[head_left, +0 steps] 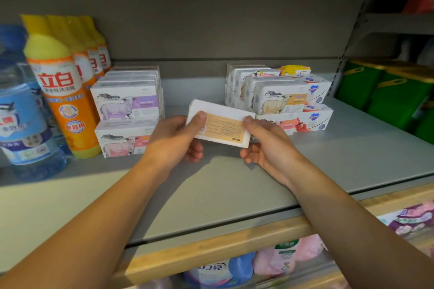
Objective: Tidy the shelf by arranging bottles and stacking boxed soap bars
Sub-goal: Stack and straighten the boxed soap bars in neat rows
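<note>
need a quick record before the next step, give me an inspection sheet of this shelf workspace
surface: grey shelf, bare patch in the middle
job's things: soap box held above the shelf, printed back facing the camera; left soap stack; right soap stack; orange bottles in a row at left
clutter: blue bottle at far left
hands: left hand and right hand grip the box's ends
cables: nothing seen
surroundings: green containers at right; packaged goods on the lower shelf
</note>
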Available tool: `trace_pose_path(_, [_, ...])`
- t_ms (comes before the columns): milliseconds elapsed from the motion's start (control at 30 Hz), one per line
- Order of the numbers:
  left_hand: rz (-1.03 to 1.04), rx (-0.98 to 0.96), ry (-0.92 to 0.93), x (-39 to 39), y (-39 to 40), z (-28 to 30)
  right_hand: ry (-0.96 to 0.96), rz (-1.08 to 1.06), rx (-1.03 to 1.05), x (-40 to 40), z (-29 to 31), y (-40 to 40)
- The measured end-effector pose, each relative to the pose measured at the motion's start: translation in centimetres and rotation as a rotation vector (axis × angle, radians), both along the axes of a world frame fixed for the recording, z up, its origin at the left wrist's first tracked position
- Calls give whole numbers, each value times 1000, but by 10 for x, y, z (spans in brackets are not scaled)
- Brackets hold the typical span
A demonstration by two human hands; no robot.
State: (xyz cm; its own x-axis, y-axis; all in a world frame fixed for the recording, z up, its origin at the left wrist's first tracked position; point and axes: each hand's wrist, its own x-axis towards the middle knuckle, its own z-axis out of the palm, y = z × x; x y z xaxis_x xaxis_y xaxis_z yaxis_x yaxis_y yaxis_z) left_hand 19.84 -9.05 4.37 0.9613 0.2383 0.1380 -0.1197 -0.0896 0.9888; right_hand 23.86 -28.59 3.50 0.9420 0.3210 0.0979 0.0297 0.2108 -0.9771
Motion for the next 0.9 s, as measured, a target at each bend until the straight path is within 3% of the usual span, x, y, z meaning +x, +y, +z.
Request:
trace_pose_path(267, [-61, -7, 71, 1, -2, -4, 52, -112, -90, 6, -3, -1])
trace_pose_path(433, [-54, 44, 14, 0, -2, -4, -65, -109, -86, 4, -3, 1])
trace_pose_path(600, [-202, -191, 15, -5, 0, 4, -125, -62, 23, 1, -1, 2])
trace_pose_path(767, [-189, -329, 76, -6, -1, 8, -118, 74, 184, -1, 0, -3])
trace_pose_path(900, [-122, -320, 9, -6, -7, 3, -252, -40, 42, 3, -5, 3])
